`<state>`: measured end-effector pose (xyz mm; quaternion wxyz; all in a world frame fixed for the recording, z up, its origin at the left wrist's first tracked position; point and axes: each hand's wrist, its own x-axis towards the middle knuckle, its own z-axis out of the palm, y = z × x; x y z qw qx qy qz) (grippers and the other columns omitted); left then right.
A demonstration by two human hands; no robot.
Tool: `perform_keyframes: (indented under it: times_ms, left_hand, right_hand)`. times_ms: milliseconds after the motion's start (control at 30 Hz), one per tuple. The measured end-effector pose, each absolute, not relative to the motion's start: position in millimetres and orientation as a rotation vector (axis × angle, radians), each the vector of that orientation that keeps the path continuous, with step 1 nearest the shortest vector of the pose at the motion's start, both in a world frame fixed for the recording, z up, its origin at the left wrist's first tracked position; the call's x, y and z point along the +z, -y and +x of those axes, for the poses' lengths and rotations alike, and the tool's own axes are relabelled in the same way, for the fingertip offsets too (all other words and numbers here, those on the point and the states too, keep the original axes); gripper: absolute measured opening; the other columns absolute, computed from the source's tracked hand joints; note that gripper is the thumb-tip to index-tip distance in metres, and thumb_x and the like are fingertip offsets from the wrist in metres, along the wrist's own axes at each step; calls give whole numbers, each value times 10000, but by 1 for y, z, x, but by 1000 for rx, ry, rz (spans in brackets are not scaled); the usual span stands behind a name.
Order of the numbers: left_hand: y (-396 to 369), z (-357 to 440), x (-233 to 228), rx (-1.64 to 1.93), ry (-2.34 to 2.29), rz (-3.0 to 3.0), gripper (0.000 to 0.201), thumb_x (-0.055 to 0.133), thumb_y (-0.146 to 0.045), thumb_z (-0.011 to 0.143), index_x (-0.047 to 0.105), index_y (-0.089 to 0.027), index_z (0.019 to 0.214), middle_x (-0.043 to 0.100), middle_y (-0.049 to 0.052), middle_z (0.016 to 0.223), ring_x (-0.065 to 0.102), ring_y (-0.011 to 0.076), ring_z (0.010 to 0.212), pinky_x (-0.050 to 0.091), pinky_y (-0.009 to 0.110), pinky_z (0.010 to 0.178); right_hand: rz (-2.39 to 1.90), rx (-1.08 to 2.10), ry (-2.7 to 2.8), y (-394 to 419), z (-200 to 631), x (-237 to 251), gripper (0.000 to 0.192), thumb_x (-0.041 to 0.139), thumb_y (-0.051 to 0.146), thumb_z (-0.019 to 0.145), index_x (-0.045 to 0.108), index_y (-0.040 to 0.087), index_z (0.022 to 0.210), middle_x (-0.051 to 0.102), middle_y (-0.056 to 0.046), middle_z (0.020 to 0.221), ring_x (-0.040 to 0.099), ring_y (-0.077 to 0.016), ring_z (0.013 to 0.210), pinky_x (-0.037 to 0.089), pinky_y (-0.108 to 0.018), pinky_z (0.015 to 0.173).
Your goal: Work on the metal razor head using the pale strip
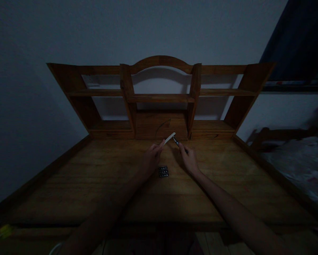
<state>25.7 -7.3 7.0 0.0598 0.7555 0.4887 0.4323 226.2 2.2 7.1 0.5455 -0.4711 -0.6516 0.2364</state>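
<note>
A flat, pale stick with a rounded end [169,137] is pinched in my left hand [152,156] and points up to the right. My right hand [189,158] is closed round a slim, dark pen-like tool [176,141] with a light metallic part near its tip. That tip is at the stick's far end; whether they touch is hard to tell in the dim light. Just below and right of my left hand, a small stack of dark strips with light marks [163,172] lies on the wooden desk [222,173].
A wooden shelf unit [161,98] with open compartments stands along the desk's back edge. Raised wooden edges [267,168] run down both sides. At right, a crumpled pale plastic-like heap [302,166] lies beyond the desk. A blurred yellow thing [6,230] is at lower left.
</note>
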Motion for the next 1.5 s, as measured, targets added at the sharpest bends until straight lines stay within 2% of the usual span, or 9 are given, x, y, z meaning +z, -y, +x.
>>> perform_keyframes:
  times_ms: [200,367,567,833,1033,1133,1300,1500]
  left_hand:
    - [8,20,10,1394,-1541,2236,419,380,-326,1004,446,-285,1416,527,15,895,535,126,759,452,242,724]
    - [11,27,13,1263,-1516,2366,436,358,-292,1007,405,-305,1440,556,25,926,551,131,785,448,234,706]
    - [8,22,11,1274,-1690,2298,423,352,-318,1008,442,-293,1421,544,24,882,543,134,735,429,233,658]
    - [13,26,11,1263,-1522,2344,430,352,-296,1009,412,-321,1434,539,15,895,541,127,751,432,230,673]
    - [9,18,11,1347,-1601,2178,413,360,-340,1005,487,-267,1391,527,16,842,528,136,716,417,244,648]
    - [9,19,12,1380,-1566,2199,415,380,-358,1000,473,-291,1399,523,10,839,529,137,734,417,244,660]
    - [10,25,10,1242,-1628,2234,404,375,-338,1002,474,-325,1394,563,17,890,550,132,727,411,238,643]
    - [10,18,13,1291,-1673,2210,414,377,-348,999,485,-277,1392,552,25,862,546,143,735,418,246,658]
  right_hand:
    - [-1122,571,1523,0,224,10,517,399,576,939,577,162,685,487,22,599,446,-135,580,293,-246,551]
    - [-1139,564,1504,1,224,9,523,396,583,939,545,171,652,475,24,579,450,-136,571,296,-249,554]
    - [-1145,565,1510,2,224,10,543,387,599,935,562,166,659,484,21,578,459,-140,579,304,-248,561]
    - [-1147,555,1492,-2,226,8,551,385,595,937,591,150,686,497,15,601,455,-136,591,301,-242,563]
    - [-1179,530,1489,-5,226,4,572,383,622,923,569,156,649,465,19,571,438,-138,572,282,-248,541]
    - [-1183,528,1505,-6,226,4,560,391,611,925,585,156,664,495,11,577,460,-143,572,293,-248,548]
    - [-1217,534,1538,-4,226,3,559,389,597,932,605,152,673,520,2,574,467,-143,554,282,-247,538]
    - [-1200,474,1556,-3,225,5,548,387,582,943,561,165,633,479,18,548,446,-134,543,266,-249,535]
